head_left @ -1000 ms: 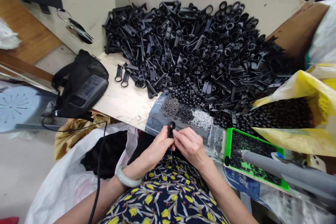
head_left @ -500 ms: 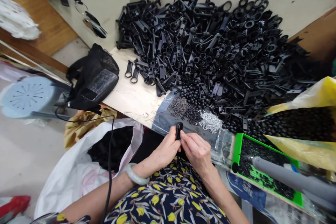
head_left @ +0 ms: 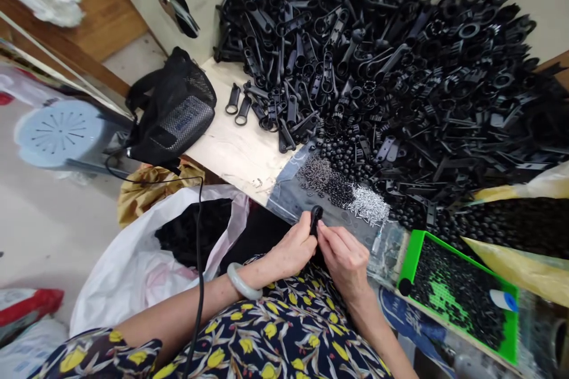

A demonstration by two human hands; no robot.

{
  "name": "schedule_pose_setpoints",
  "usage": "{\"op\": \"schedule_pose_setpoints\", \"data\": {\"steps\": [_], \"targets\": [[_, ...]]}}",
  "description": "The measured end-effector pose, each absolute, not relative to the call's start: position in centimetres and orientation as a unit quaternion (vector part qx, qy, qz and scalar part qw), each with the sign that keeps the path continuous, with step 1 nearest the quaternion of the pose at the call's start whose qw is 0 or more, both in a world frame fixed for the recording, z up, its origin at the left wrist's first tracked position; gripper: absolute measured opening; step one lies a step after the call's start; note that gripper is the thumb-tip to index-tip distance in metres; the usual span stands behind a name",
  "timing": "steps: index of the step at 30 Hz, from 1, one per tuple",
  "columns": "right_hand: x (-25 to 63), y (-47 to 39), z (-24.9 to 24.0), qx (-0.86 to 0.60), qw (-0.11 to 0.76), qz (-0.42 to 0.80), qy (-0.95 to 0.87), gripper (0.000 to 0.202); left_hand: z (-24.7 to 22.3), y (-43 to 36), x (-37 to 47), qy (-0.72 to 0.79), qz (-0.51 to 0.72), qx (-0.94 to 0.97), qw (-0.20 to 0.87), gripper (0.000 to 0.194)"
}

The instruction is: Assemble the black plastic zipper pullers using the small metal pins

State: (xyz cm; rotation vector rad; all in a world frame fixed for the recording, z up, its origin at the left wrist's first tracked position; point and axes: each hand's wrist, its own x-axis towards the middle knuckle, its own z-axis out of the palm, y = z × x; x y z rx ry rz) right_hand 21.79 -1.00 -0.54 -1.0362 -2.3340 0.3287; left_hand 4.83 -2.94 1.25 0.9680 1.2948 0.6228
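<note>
My left hand (head_left: 297, 247) is closed around a small black plastic part (head_left: 316, 214) with a rounded top, held upright at the table's front edge. My right hand (head_left: 344, 251) has its thumb and fingers pinched together against the part's right side. Whether a smaller piece sits in that pinch is hidden. Just beyond the hands lie a heap of silver pins (head_left: 370, 204), small black pieces (head_left: 340, 188) and a pile of small brownish-grey pieces (head_left: 316, 173).
A large heap of black plastic parts (head_left: 329, 65) covers the table's back. At right stands a green tray (head_left: 415, 249) of small black pieces; a white sack (head_left: 106, 272) is below left. A black mesh bag (head_left: 178, 112) sits on the left edge. A black cable (head_left: 200, 260) hangs before my left forearm.
The camera view has shifted, so the table's contents appear displaced. A grey tube-like shape over the green tray is gone from sight. Both hands keep nearly the same grip on the black part.
</note>
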Motion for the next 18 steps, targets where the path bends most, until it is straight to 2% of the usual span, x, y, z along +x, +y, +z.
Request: {"op": "schedule_pose_setpoints", "data": {"steps": [18], "targets": [[21.65,-0.95,-0.19,-0.403,0.296,0.124,-0.857,0.014,2.06,-2.58,4.46,0.569,0.24,0.47,0.631,0.016]]}}
